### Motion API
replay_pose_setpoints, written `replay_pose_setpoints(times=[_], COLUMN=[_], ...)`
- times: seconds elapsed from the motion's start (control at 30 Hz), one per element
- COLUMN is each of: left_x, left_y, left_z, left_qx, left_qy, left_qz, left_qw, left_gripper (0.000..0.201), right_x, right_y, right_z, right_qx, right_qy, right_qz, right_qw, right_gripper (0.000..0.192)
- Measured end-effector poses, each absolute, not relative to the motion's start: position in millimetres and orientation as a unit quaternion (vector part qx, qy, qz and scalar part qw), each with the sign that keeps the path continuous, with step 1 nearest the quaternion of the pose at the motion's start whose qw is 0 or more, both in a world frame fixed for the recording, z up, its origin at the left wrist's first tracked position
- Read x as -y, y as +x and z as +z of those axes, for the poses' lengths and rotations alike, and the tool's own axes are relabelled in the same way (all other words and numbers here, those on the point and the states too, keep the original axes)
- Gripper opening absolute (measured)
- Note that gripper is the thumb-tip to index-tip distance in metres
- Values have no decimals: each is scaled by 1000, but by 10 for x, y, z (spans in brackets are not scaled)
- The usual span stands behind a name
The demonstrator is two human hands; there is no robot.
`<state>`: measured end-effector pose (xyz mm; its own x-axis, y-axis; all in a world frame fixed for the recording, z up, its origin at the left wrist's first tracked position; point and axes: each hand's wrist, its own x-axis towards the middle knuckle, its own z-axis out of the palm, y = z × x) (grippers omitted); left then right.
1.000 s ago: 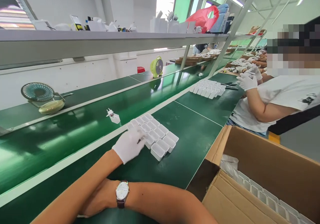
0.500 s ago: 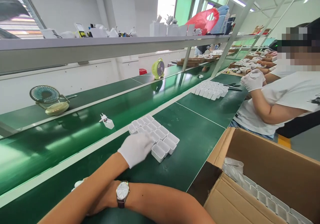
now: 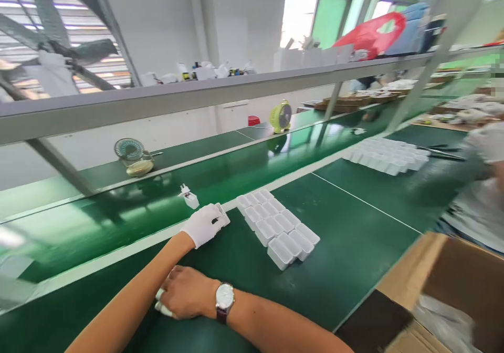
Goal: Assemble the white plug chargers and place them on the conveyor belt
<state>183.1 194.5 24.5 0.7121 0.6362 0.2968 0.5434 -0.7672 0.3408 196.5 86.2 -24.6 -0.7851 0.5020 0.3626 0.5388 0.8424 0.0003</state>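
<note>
Small white plastic tray sits at near edge of green conveyor belt, clamped in white-gloved left hand, arm stretched forward. Bare right hand with wristwatch crosses beneath, resting on green table, fingers curled, grip unclear. Block of white trays just right.

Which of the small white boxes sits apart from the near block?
The white box in the gloved left hand, by the belt edge; the rest stand packed in rows in the block.
</note>
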Motion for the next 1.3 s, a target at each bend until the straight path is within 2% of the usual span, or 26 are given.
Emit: replay_pose_setpoints(times=[0.13, 0.2, 0.3, 0.43, 0.67, 0.8, 0.83, 0.93, 0.97, 1.3], left_x=[-1865, -1749, -1502, -1206, -1055, -1019, -1008, -985, -984, -1023], left_y=[900, 415, -170, -574, -603, -531, -518, -489, -482, -506], left_z=[292, 288, 243, 114, -128, -156, -146, -95, -77, -35], left_qx=[-430, -484, -532, -558, -500, -490, -502, -553, -565, -567], left_qy=[845, 800, 765, 744, 770, 746, 730, 680, 667, 633], left_qz=[300, 341, 353, 356, 361, 388, 390, 373, 365, 348], left_qw=[107, 96, 83, 97, 163, 232, 250, 305, 321, 397], left_gripper=[12, 16, 23, 21, 28, 21, 27, 63, 68, 70], right_x=[-843, -854, -871, -849, -829, -838, -841, -855, -862, -941], right_y=[1964, 1958, 1942, 1930, 1907, 1902, 1903, 1909, 1912, 1942], right_z=[-292, -323, -365, -359, -284, -288, -291, -298, -300, -334], right_qx=[941, 938, 935, 933, 929, 930, 929, 928, 929, 935], right_qy=[-252, -247, -248, -255, -283, -291, -293, -292, -289, -257], right_qz=[-43, -39, -35, -19, -12, 2, 5, 8, 6, -26], right_qw=[220, 240, 252, 252, 239, 226, 227, 231, 231, 241], right_gripper=[22, 21, 22, 24, 27, 30, 31, 32, 32, 30])
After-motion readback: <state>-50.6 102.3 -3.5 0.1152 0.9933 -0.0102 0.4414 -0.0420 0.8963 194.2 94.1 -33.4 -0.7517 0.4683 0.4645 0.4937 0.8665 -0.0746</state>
